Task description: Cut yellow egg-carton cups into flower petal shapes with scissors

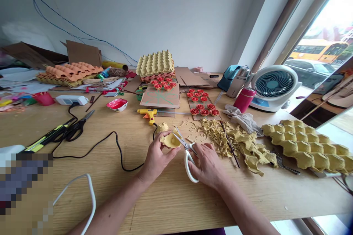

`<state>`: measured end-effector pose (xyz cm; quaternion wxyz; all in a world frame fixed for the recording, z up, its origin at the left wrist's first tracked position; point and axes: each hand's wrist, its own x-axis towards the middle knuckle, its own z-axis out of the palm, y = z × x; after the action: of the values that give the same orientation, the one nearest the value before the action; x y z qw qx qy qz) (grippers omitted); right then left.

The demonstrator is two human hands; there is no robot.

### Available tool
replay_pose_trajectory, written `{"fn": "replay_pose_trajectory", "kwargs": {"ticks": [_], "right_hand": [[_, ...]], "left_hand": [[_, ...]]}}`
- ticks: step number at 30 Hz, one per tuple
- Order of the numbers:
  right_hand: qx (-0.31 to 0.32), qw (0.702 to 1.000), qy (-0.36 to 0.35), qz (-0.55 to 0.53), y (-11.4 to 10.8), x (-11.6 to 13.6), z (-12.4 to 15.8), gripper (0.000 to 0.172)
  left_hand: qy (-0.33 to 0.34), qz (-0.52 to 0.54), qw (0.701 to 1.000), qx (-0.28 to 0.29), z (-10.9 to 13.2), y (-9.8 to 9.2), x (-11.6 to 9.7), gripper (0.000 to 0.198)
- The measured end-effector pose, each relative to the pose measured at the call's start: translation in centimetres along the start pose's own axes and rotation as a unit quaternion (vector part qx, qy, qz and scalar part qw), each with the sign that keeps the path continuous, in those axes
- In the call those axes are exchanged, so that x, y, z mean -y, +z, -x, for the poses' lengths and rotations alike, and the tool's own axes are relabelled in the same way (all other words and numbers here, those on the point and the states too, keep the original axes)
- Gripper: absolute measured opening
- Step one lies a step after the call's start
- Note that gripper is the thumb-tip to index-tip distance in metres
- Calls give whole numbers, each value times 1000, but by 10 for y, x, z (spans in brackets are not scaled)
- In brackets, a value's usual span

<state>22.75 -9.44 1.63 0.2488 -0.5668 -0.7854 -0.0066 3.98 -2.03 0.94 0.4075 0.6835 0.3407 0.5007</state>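
My left hand (158,156) grips a yellow egg-carton cup (168,141) between thumb and fingers, its hollow side tilted up. White-handled scissors (189,165) are in my right hand (208,163), with fingers through the handle loops. Their blades (180,138) are parted at the right rim of the cup. Just behind my left hand stands another cut yellow cup (162,127). Right of the scissors spreads a heap of yellow carton scraps (234,137), with a thin dark stick (230,147) lying across it.
A yellow glue gun (149,114) lies ahead, its black cord (118,147) looping left. Red paper-pulp flowers (204,112) sit on cardboard. A yellow egg tray (311,143) is at right, near a fan (275,84) and a red can (244,100). Black scissors (74,128) lie left.
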Motion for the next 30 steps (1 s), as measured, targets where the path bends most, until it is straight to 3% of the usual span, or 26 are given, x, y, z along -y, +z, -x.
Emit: {"fn": "replay_pose_trajectory", "kwargs": {"ticks": [14,24,30], "right_hand": [[-16,998,17,-63,-2,-2,1,16],[-2,999,46,-1,0,-3,1,19],[-4,999,39,-18,-3,-2,1,17]], "left_hand": [[-28,47,998,8,-4,-7,-15,43],[26,-91,994,57,-2,-9,-7,36],[26,-87,994,62,-3,-11,-4,38]]}}
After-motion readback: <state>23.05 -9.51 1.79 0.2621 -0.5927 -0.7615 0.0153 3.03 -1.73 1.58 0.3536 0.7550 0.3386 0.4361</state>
